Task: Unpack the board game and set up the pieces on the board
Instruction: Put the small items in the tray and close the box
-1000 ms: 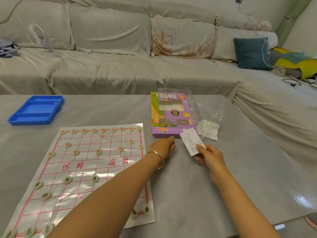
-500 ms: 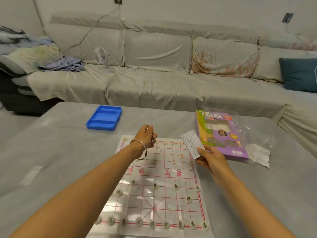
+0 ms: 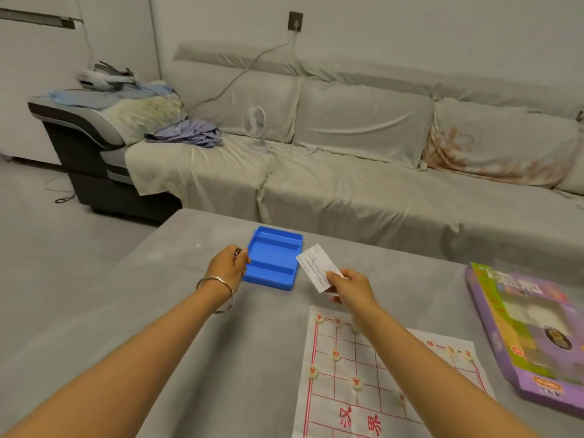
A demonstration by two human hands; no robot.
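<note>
The paper xiangqi board point(image 3: 335, 403) lies flat at the near right of the grey table point(image 3: 151, 311). It is white with a red grid and large red characters. Round pale pieces point(image 3: 336, 355) with red markings sit on its line crossings, and motion blurs them. The right forearm crosses over the board and hides part of its middle.

The right hand point(image 3: 350, 287) pinches a white printed slip point(image 3: 317, 267) between thumb and fingers, holding it tilted above the table just beyond the board's far edge. The left hand point(image 3: 228, 267), with a silver bangle point(image 3: 215, 282) on its wrist, has its fingers curled at the left rim of a blue plastic tray point(image 3: 273, 259). Whether it grips the tray or some small dark thing I cannot tell.

A purple game box point(image 3: 521, 339) lies at the table's right edge, beside the board. Behind the table runs a cloth-draped sofa point(image 3: 347, 184), with a small desk fan point(image 3: 255, 121) and a heap of clothes point(image 3: 186, 134) on it.
</note>
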